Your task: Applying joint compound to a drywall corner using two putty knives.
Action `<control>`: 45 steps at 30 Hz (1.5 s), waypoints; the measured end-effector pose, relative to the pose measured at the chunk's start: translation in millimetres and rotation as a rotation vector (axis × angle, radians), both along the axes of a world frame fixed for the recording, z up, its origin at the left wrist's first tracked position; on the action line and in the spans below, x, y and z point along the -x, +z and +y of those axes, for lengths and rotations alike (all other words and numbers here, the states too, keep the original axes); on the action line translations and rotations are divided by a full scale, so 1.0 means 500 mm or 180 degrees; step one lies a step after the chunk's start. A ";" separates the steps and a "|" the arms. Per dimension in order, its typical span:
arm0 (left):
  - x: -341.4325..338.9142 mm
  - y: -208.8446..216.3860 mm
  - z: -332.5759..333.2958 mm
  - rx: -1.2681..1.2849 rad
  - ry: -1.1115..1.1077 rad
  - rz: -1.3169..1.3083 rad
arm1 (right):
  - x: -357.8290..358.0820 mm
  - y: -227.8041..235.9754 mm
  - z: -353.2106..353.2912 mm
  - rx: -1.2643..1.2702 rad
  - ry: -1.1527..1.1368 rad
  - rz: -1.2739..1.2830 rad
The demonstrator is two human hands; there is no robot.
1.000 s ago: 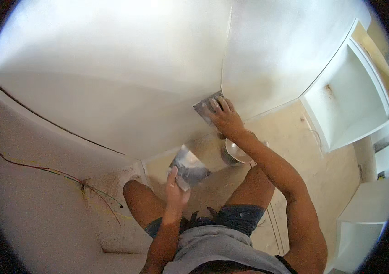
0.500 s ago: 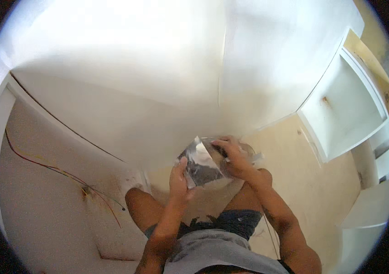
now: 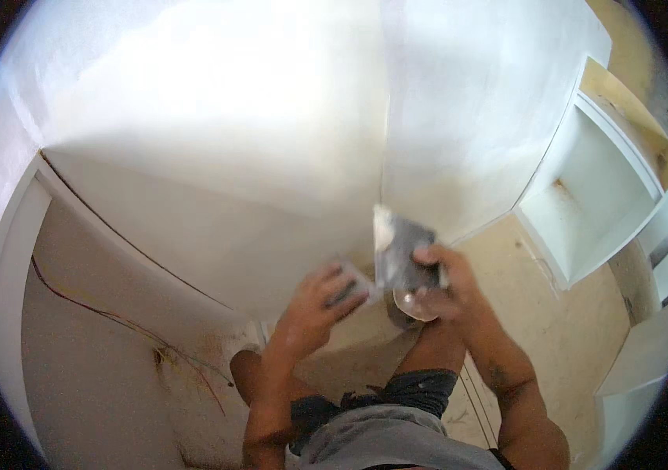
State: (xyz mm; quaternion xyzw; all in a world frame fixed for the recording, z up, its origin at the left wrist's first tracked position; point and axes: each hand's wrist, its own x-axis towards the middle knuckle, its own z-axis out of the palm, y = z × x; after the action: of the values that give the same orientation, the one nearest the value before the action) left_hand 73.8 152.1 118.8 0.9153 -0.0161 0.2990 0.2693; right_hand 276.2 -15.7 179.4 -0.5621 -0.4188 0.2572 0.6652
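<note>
My right hand (image 3: 451, 282) is closed around a broad, flat grey putty knife (image 3: 404, 254), its thumb lying on the blade. Cream-coloured putty (image 3: 383, 227) sticks to the blade's upper left edge. My left hand (image 3: 314, 309) is blurred, its fingers wrapped over a smaller flat grey scraper (image 3: 359, 283) just left of the knife. The two tools are close together; whether they touch I cannot tell. Below the right hand, a round container with a pale rim (image 3: 414, 307) shows in part, near my right knee.
Ahead stands a large white wall panel (image 3: 255, 180) with a vertical seam. At left, loose coloured wires (image 3: 114, 317) hang from a recess. An open white cabinet box (image 3: 592, 180) stands at right, by the beige floor (image 3: 522, 313).
My hands have moved apart. The right hand has turned the putty knife upright and raised it; the left hand has drawn back from the broad blade with the smaller scraper.
</note>
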 end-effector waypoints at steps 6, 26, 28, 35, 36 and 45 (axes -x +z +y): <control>0.042 -0.085 -0.065 0.0438 -0.0004 0.0998 | -0.085 0.355 0.148 -0.1305 -0.1333 -0.3229; 0.085 -0.198 -0.125 0.1765 0.0398 0.0404 | -0.121 0.493 0.247 -0.1358 -0.2494 -0.5091; 0.077 -0.206 -0.122 0.1749 0.0378 0.0407 | -0.126 0.461 0.261 -0.1550 -0.2496 -0.5149; 0.079 -0.281 -0.127 0.2470 0.0288 0.0291 | -0.159 0.216 0.298 -0.1146 -0.2313 -0.5687; 0.077 -0.276 -0.132 0.2547 0.0274 0.0264 | -0.161 0.186 0.295 -0.1024 -0.2140 -0.5696; 0.102 -0.281 -0.169 0.3261 0.0885 0.0447 | -0.171 -0.059 0.285 -0.0360 -0.1512 -0.5573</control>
State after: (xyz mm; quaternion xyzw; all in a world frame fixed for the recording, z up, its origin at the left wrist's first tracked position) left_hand 22.9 67.8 -21.4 0.6780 0.2715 0.2394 0.6398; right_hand 361.8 126.7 149.8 -0.5946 -0.6597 -0.4266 0.1714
